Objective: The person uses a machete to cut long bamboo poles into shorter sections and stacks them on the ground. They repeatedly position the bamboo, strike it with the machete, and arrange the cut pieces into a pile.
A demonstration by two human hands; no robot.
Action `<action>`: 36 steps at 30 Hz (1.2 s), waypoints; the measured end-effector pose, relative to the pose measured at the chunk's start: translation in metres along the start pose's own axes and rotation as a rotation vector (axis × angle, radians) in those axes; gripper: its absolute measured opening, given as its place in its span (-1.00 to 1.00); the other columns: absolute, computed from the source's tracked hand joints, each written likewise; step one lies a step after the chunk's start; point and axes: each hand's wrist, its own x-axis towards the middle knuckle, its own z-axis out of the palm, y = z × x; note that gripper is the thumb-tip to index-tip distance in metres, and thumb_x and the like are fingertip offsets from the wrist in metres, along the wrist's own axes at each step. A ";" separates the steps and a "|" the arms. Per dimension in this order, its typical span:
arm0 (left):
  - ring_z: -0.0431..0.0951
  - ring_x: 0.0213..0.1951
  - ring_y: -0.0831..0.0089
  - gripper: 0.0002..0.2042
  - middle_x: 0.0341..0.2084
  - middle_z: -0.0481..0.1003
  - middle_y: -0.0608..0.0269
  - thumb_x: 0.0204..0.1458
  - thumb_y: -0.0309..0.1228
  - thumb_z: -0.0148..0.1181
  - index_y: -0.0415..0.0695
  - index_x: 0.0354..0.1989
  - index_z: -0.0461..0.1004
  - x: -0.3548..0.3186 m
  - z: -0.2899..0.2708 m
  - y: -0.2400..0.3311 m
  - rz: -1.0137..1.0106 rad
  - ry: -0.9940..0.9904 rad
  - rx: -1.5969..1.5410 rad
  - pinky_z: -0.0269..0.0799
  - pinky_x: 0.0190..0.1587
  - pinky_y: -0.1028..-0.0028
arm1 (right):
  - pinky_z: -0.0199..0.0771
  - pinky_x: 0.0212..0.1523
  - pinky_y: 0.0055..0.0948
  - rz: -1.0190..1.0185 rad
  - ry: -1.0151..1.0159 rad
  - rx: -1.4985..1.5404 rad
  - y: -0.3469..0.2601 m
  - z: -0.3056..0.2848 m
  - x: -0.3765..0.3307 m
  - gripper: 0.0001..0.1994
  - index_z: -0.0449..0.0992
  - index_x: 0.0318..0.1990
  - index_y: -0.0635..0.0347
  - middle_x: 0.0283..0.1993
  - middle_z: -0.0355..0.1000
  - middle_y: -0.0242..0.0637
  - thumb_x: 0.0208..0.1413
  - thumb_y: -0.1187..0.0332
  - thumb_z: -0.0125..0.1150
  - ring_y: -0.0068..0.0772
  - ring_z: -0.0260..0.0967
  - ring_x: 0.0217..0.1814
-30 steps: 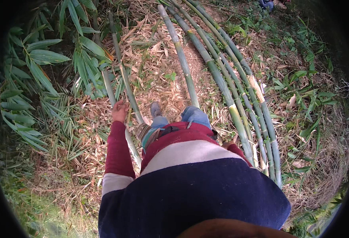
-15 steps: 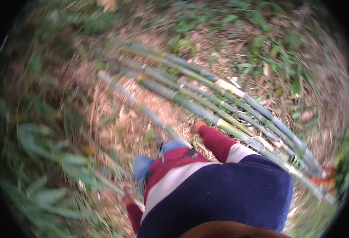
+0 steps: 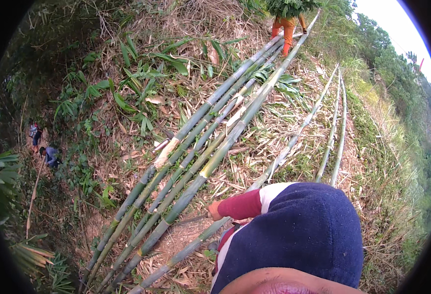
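Note:
My right hand [image 3: 214, 209], in a maroon and white sleeve, is closed at the near end of a narrow dark blade that looks like a machete [image 3: 191, 220]. The blade points left, low over the ground, toward a row of long green bamboo poles [image 3: 182, 198]. Those poles lie side by side, slanting from lower left to upper right, and one has a pale scraped stretch. A single bamboo pole [image 3: 188, 251] runs nearer to me, passing partly behind my arm and body. My left hand is out of view.
Two thinner poles [image 3: 340, 127] lie at the right. A person in orange trousers [image 3: 287, 29] stands at the poles' far end, upper body hidden by leaves. Two people [image 3: 52, 156] are lower left, on lower ground. Dry leaf litter [image 3: 279, 132] covers the slope; brush drops away right.
My view has swung right and up, bringing in the person in orange, the sky and the people at left. My left hand has left the view. The dark blade now shows.

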 end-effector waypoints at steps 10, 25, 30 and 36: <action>0.57 -0.45 0.38 -0.61 -0.31 0.56 0.08 0.02 -0.44 0.23 -0.20 0.06 0.40 0.044 0.006 0.024 0.177 -0.202 0.063 0.46 -0.50 0.44 | 0.48 0.01 -0.08 0.471 -0.036 0.127 0.177 0.130 -0.157 -0.68 0.61 -0.09 0.08 -0.11 0.54 0.01 0.04 0.20 0.15 0.06 0.50 0.02; 0.56 -0.44 0.32 -0.56 -0.28 0.54 0.03 -0.02 -0.49 0.25 -0.19 0.08 0.36 0.021 0.052 0.058 0.269 -0.280 0.219 0.48 -0.48 0.39 | 0.52 -0.11 -0.12 0.475 0.129 0.475 0.083 0.112 -0.325 -0.77 0.64 -0.26 0.12 -0.27 0.56 -0.02 -0.08 0.29 0.20 0.06 0.55 -0.13; 0.56 -0.44 0.30 -0.54 -0.28 0.54 0.02 -0.04 -0.50 0.26 -0.18 0.09 0.34 0.023 0.057 0.063 0.281 -0.273 0.233 0.48 -0.48 0.38 | 0.51 -0.14 -0.11 0.399 0.144 0.492 0.087 0.121 -0.312 -0.79 0.63 -0.29 0.14 -0.29 0.55 -0.02 -0.10 0.30 0.20 0.06 0.54 -0.15; 0.56 -0.44 0.28 -0.52 -0.27 0.53 0.00 -0.06 -0.52 0.27 -0.18 0.09 0.33 0.027 0.070 0.061 0.286 -0.283 0.253 0.49 -0.47 0.36 | 0.49 -0.16 -0.08 0.368 0.156 0.497 0.089 0.121 -0.313 -0.81 0.61 -0.33 0.16 -0.32 0.53 0.00 -0.11 0.32 0.20 0.07 0.54 -0.17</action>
